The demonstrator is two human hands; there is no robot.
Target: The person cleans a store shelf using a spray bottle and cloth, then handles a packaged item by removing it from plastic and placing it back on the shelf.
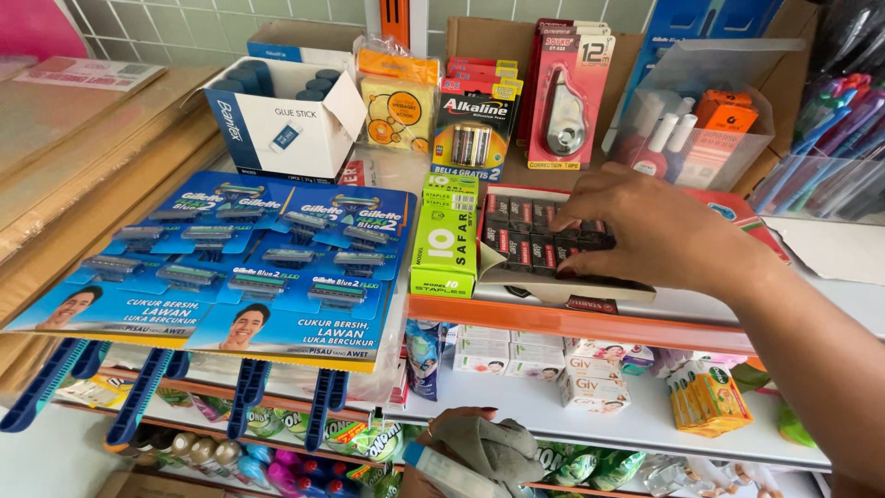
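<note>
- Head view: the right hand [659, 231] is reaching onto the top shelf, fingers spread and resting on small dark boxes [530, 242] packed in an open tray [562, 290], gripping none.
- The tray is sitting just beside a green staple carton [444, 249].
- Lower down, the left hand [452, 452] is clutching a grey cloth [493, 447], fingers closed around it.

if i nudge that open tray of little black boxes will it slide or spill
The tray is thin card, so it probably flexes. The black boxes look small and light; likely to shift if tilted. The right hand rests on them, steadying the load.
</note>
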